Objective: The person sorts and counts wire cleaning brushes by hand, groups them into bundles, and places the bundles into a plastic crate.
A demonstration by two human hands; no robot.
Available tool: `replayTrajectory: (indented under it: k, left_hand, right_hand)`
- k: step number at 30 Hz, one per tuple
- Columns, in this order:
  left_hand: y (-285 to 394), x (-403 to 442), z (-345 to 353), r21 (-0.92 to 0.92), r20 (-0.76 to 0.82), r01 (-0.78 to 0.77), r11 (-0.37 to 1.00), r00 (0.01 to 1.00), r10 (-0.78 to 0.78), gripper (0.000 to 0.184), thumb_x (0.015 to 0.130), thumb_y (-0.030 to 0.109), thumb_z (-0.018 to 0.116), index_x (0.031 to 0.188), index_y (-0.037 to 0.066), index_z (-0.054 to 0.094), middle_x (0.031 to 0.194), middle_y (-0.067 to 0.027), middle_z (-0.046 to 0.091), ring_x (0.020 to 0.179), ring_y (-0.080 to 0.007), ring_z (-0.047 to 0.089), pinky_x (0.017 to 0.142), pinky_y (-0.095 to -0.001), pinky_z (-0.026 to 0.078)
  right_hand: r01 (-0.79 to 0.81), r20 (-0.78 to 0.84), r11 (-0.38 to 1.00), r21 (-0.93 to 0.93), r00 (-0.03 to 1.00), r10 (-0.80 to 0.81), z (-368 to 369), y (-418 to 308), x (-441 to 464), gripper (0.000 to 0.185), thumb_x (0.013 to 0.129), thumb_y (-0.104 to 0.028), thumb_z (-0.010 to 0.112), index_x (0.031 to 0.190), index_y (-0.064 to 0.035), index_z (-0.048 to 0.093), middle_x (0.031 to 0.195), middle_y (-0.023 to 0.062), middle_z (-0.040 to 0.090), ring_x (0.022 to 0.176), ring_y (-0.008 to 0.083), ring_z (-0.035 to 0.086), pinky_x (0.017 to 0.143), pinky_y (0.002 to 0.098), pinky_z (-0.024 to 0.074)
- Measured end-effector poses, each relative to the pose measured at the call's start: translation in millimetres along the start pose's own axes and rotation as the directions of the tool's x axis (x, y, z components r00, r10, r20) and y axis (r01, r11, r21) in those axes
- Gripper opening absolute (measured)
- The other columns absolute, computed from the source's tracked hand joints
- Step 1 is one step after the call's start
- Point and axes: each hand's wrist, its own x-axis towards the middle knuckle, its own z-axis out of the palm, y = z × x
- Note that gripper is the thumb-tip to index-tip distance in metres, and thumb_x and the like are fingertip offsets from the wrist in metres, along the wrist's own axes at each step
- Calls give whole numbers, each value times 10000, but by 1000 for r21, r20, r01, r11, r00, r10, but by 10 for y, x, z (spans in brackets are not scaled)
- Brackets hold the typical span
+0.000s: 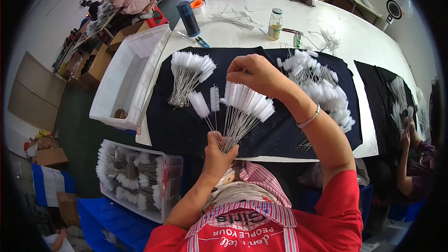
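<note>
Brushes (pixel 247 100), fanned bunch, above dark cloth (pixel 172 130); left hand (pixel 219 156) closed round the stems (pixel 235 128); right hand (pixel 259 72) curled at the bristles (pixel 263 109), whether holding one cannot be told; hazards: slack grip, stems could slip; crowding, bristles could snag

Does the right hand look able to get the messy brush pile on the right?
Probably yes: the right hand is close to the brush pile, and nothing seems to block the way.

Bundle of white-bristled brushes (pixel 247 101), its thin wire stems gathered in the left hand (pixel 219 156) and its heads fanned out beyond. Two heads stand apart, left of the right hand (pixel 258 75).
</note>
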Motion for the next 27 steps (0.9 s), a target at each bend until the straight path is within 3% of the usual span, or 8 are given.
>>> replayTrajectory:
  k: [4,6,9,11,17,24,25,27]
  left_hand:
    - [-150,28,53,-60,27,-4,998,1000,5,435,683,59,704,910,50,332,700,-107,565,553,-126,555,506,-277,453]
    - [-124,36,67,-68,46,6,998,999,-3,435,683,43,701,906,55,327,706,-105,564,551,-115,550,495,-267,451]
    - [-38,25,56,-154,72,74,985,995,-64,433,688,4,688,894,67,313,717,-96,563,548,-92,539,466,-242,443]
    - [-16,24,28,-269,96,151,951,987,-129,439,705,-55,656,888,85,282,741,-84,572,535,-72,530,427,-207,430]
    - [-33,95,-62,-405,79,190,894,982,-173,484,700,-82,638,986,83,285,809,-130,606,489,-91,516,400,-199,403]
    - [-44,120,-70,-610,181,289,738,957,-225,534,710,-43,658,1173,-8,395,815,-120,622,473,-88,516,382,-186,393]
    - [-56,118,-64,-626,188,288,725,958,-217,511,711,-45,656,1158,-5,411,813,-119,623,470,-87,513,378,-187,391]
    - [-31,115,-60,-643,178,270,717,963,-202,473,717,-47,648,1135,4,433,807,-110,622,463,-84,507,365,-191,384]
  right_hand:
    - [-69,-160,988,-141,986,46,-69,-56,46,199,811,-172,591,838,22,622,716,132,624,660,187,597,635,311,462]
    - [-138,-355,986,-92,930,97,-283,42,144,262,837,-264,556,847,-16,636,789,191,633,775,344,613,734,407,470]
    - [-60,-554,983,171,819,146,-998,279,117,291,841,-295,603,788,-11,631,638,-4,516,571,88,401,526,267,361]
    - [-157,-590,987,17,796,137,-1498,205,-244,322,857,-386,529,797,-76,590,707,-49,487,688,68,441,688,243,365]
    - [-492,-487,868,-61,774,405,-1796,590,-1505,302,840,-252,578,616,-51,555,531,-29,443,483,54,384,464,221,289]
    - [-822,-607,539,183,337,720,-1577,1605,-2662,339,811,-285,610,607,-19,557,506,-10,462,430,78,401,403,238,300]
    - [-818,-604,546,181,345,718,-1491,1679,-2681,339,811,-285,610,607,-19,557,506,-10,462,430,78,401,403,238,300]
    - [-816,-913,493,-302,397,98,-1377,1775,-2650,339,823,-295,607,783,41,634,559,13,518,494,86,468,453,262,365]
